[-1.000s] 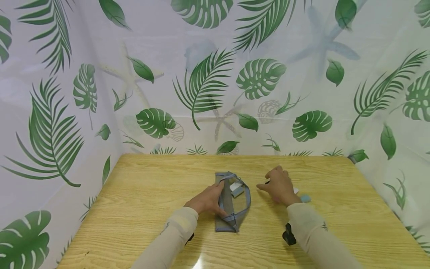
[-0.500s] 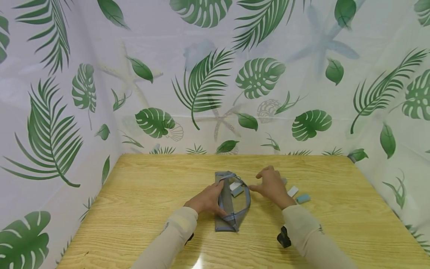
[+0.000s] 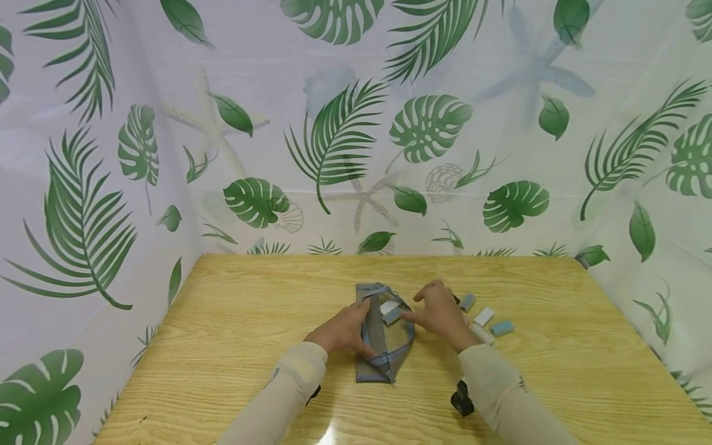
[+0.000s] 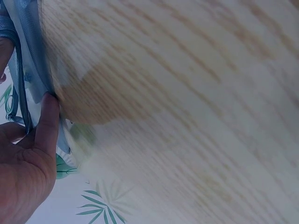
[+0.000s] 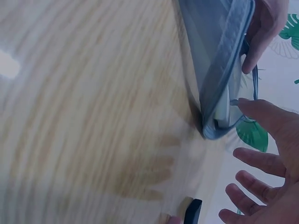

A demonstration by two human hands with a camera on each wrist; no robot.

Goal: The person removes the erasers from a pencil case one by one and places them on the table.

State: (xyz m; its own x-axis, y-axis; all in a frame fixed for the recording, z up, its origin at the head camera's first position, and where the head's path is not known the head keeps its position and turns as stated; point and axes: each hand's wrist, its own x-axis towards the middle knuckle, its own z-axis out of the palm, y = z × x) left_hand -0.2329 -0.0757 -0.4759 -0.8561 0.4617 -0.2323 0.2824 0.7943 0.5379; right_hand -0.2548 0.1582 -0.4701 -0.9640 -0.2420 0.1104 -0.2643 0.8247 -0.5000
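A grey-blue mesh pouch [image 3: 378,346] lies on the table with its mouth spread wide. My left hand [image 3: 346,329] grips its left side, fingers at the far end of the rim and thumb at the near end. Inside rest a white block [image 3: 388,307] and a grey-blue block [image 3: 392,316], small and rectangular. My right hand [image 3: 442,314] is at the pouch's right rim. In the right wrist view, the right hand's thumb [image 5: 264,114] reaches the mouth while its other fingers [image 5: 257,161] are spread, nothing visible between them.
Right of the right hand lie small blocks: a grey-blue block [image 3: 468,301], a white block [image 3: 484,316], a beige block [image 3: 482,334] and a teal block [image 3: 502,327]. A black piece [image 5: 192,212] lies nearby. Leaf-printed sheeting [image 3: 334,228] borders the wooden table [image 3: 250,309].
My right hand has moved left to the pouch's rim, uncovering the blocks on its right. The left hand and pouch have stayed in place.
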